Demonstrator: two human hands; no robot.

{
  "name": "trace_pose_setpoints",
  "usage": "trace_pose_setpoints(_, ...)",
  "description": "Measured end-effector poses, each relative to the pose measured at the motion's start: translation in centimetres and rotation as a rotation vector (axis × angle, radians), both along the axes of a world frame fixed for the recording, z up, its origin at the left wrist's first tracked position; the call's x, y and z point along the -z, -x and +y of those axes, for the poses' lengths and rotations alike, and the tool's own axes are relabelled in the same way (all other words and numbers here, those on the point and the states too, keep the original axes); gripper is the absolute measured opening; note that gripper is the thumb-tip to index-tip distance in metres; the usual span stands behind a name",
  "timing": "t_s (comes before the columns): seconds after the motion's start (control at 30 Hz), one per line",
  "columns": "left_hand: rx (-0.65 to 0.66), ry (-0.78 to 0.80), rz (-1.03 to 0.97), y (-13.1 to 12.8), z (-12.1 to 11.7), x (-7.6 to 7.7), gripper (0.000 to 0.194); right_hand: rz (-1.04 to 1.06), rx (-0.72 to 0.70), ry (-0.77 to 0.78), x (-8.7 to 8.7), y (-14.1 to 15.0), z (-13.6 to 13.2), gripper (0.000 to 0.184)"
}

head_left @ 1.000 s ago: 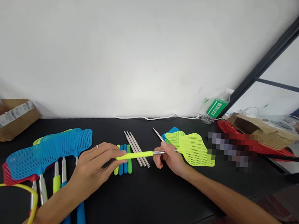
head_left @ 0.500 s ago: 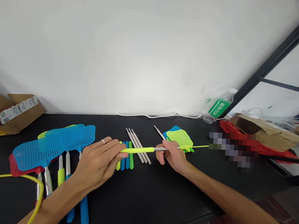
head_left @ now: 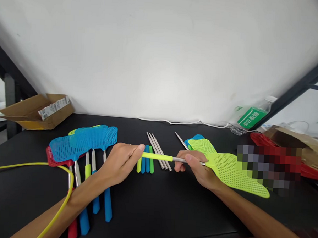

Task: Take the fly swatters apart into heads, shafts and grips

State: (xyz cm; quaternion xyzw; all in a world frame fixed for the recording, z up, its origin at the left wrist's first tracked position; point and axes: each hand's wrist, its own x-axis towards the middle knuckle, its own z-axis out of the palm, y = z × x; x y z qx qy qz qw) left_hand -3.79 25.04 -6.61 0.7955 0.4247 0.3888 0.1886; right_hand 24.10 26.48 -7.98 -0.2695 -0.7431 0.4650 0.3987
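A lime-green fly swatter [head_left: 233, 172] is held level above the black table [head_left: 156, 211]. My left hand [head_left: 120, 163] is closed on the end of its lime grip [head_left: 157, 156]. My right hand [head_left: 196, 167] pinches its metal rod just left of the mesh head. Under the swatter lie several loose coloured grips [head_left: 145, 165] and a few bare metal rods [head_left: 158, 155]. Behind my right hand sit spare swatter heads [head_left: 200, 144], blue and lime.
Several finished swatters [head_left: 85, 143], blue, lime and red, lie fanned at the left. A yellow cord [head_left: 25, 165] crosses my left arm. A cardboard box [head_left: 39, 111] stands at the back left, a water bottle [head_left: 251, 116] and brown packaging [head_left: 299, 140] at the back right.
The swatter's head has turned from edge-on to flat again and swung lower right. My view has shifted right and down; both hands kept their hold.
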Motion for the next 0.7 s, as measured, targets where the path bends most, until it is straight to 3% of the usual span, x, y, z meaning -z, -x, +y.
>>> trace_pose_setpoints(0.13, -0.034, 0.188, -0.133, 0.1, 0.1, -0.3, 0.054, -0.059, -0.022, -0.178, -0.6, -0.1, -0.1, 0.040)
trace_pose_setpoints(0.23, -0.065, 0.252, -0.224, 0.6, 0.3, -0.6, 0.055, -0.076, 0.001, -0.224, -0.7, -0.7, 0.2, 0.038)
trace_pose_setpoints(0.37, -0.126, 0.152, -0.192, 1.1, 0.3, -1.0, 0.053, 0.004, 0.092, -0.135, -0.4, -1.7, 1.0, 0.040)
trace_pose_setpoints(0.6, 0.000, 0.018, -0.007, 0.7, 0.2, -0.6, 0.018, 0.232, 0.153, 0.053, 0.1, -1.5, 1.9, 0.035)
trace_pose_setpoints(0.7, 0.013, -0.040, 0.004, 0.8, 0.3, 0.2, 0.013, 0.257, 0.188, 0.132, 0.3, -1.2, 2.0, 0.028)
